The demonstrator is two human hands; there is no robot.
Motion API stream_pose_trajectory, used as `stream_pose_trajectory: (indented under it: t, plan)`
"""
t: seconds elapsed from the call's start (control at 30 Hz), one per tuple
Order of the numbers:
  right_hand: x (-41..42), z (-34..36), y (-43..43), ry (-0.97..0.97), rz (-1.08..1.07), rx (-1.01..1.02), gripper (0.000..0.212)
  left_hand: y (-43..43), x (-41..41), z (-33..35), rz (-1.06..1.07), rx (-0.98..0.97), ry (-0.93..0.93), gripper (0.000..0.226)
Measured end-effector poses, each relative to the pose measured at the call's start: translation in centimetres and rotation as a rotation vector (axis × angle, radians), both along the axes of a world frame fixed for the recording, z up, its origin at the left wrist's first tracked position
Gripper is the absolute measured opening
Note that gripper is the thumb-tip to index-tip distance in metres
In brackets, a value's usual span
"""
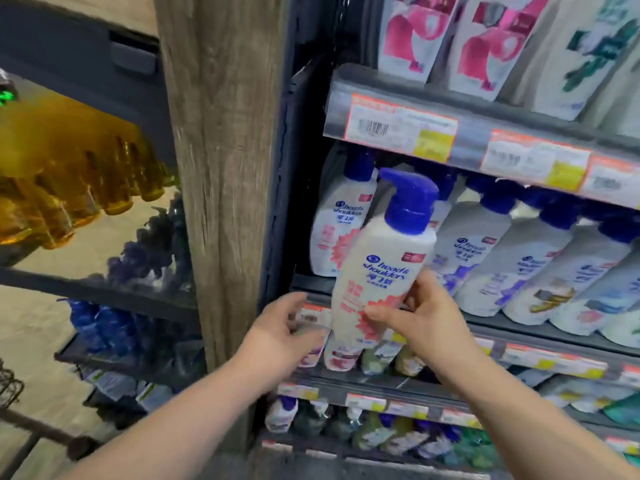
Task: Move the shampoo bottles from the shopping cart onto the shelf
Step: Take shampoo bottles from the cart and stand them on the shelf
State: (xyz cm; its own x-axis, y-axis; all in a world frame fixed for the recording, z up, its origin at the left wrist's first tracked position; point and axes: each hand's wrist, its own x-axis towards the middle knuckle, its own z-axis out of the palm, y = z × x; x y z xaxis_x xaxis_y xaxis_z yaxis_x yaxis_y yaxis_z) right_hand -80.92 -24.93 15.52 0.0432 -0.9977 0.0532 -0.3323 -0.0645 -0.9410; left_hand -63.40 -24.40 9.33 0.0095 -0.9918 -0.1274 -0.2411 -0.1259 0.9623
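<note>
We held the white plastic shampoo bottle with the blue pump cap [377, 271] tilted in the air in front of the grey metal shelf [554, 336], not yet on it. Behind it a matching white bottle [337, 223] stood at the shelf's left end, and a row of similar white bottles [474, 244] leaned to the right. A grey wooden post [221, 168] rose just left. Our right hand [419, 317] gripped the bottle's lower half, fingers curled round it. Our left hand [280, 334] hung loosely spread beside its base, holding nothing.
</note>
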Motion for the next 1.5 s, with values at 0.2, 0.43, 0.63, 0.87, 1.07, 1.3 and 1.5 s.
stream_pose_trajectory:
  t: [0.2,0.43,0.63,0.87,1.07,1.3,1.5]
  plan:
    - [1.1,-1.1,-5.4,0.022,0.085,-0.148,0.050,-3.9,0.2,-0.1,0.031,-0.061,-0.030,0.075]
    - [1.9,-3.0,-8.6,0.035,0.100,-0.208,0.048,-5.8,-0.6,0.0,0.065,-0.090,-0.041,0.088]
    - [2.1,-3.5,-9.6,0.040,0.076,-0.184,0.053,-7.5,-1.7,0.3,0.073,-0.144,-0.102,0.063]
    - [2.3,-3.1,-7.4,0.532,-0.120,-0.173,0.039,-8.2,-1.9,-0.3,0.147,-0.125,-0.158,0.046]
    - [2.8,-4.4,-6.0,0.427,-0.132,-0.080,0.028,-8.6,-2.1,-0.5,0.084,-0.144,-0.054,0.072]
    - [4.2,-5.4,-6.0,0.185,-0.106,0.064,0.027,-10.0,-2.2,-1.0,0.067,-0.158,-0.105,0.046]
    - [4.5,-5.4,-6.8,0.127,-0.088,0.070,0.026,-11.2,-2.4,-0.7,0.068,-0.161,-0.117,0.044]
